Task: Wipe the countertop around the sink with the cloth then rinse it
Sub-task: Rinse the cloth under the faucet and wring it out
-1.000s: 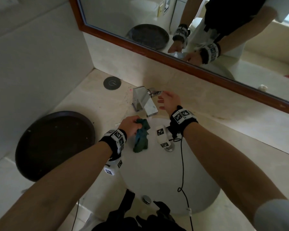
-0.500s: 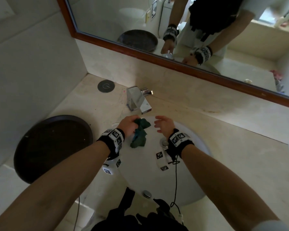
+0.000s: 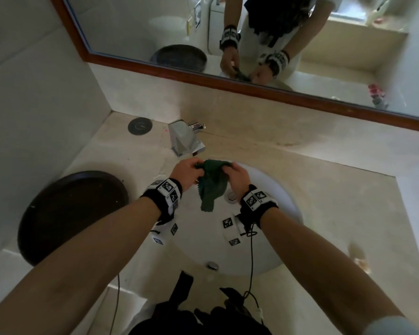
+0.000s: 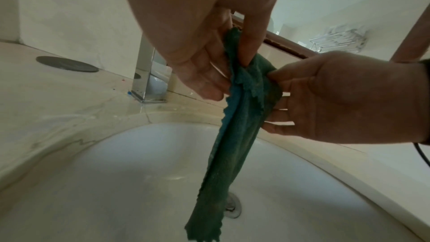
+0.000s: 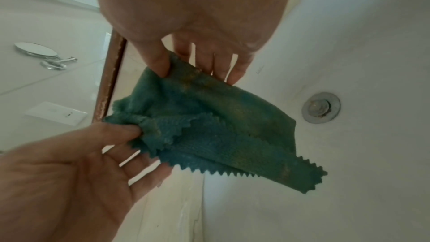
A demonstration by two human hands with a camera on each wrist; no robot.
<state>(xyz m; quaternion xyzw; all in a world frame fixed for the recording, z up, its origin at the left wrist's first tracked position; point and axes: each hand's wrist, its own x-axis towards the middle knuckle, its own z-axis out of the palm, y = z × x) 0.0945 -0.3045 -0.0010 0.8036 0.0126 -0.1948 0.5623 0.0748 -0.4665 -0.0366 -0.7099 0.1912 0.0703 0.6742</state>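
We saw our left hand (image 3: 188,170) pinching one upper corner of the green cloth (image 3: 212,187) between thumb and forefinger, with the other fingers (image 5: 139,161) spread loosely beneath it, and our right hand (image 3: 237,177) pinching the opposite corner in the same way, so the cloth hung between the two hands above the back part of the white sink (image 3: 283,204). The left wrist view showed the cloth (image 4: 235,135) draping down in a long narrow fold toward the basin, its lower end hanging in front of the drain (image 4: 234,207), something the head view flattened into a short bunch. The right wrist view gave the cloth's (image 5: 209,126) zigzag-cut edge and yellowish staining on its surface, neither of which we could make out from the head. Only the head view took in the surroundings: the chrome faucet (image 3: 186,137) just behind the hands on the beige countertop (image 3: 324,197), a small dark round disc (image 3: 140,126) near the back corner, a dark round tray (image 3: 70,213) at our left, and the wood-framed mirror (image 3: 252,85) above, reflecting both hands on the cloth. We could see no water running from the faucet
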